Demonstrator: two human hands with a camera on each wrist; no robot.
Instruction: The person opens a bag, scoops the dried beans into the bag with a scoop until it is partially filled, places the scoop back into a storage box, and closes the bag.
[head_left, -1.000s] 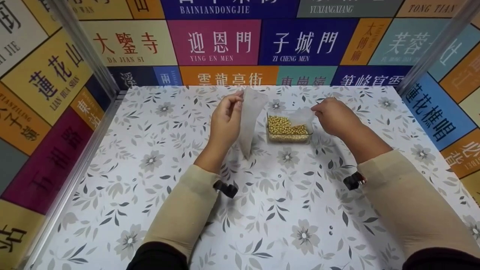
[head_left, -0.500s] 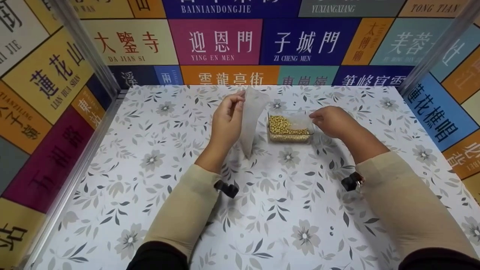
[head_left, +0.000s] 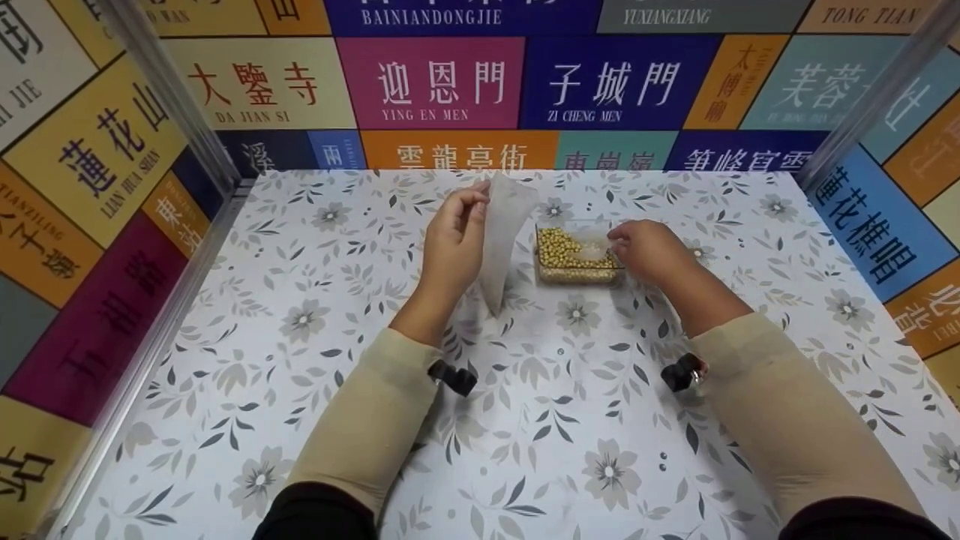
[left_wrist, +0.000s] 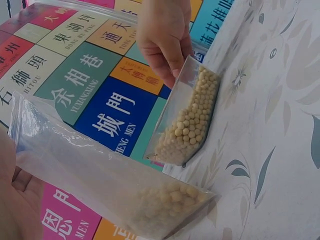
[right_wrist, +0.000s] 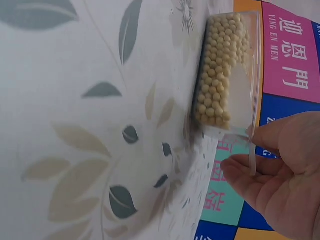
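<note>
My left hand [head_left: 454, 232] holds a translucent zip bag [head_left: 504, 240] upright by its top edge, left of the box. In the left wrist view, soybeans [left_wrist: 172, 200] lie in the bottom of the bag. A clear rectangular box [right_wrist: 257, 55] on the table holds many more soybeans [right_wrist: 212, 80]. My right hand [head_left: 652, 251], at the right end of the box, pinches the handle of a translucent plastic scoop [right_wrist: 241, 95]. The scoop's bowl is inside the box, its lower part hidden among the beans.
A white tablecloth [head_left: 555, 450] with grey flowers and leaves covers the table. Panels with coloured signs [head_left: 431, 82] stand behind it and on both sides. A clear upright post [head_left: 184, 97] marks the back left corner.
My right hand has moved left and down towards the box, and the scoop has gone lower into the soybeans. The left hand and the bag stay nearly still.
</note>
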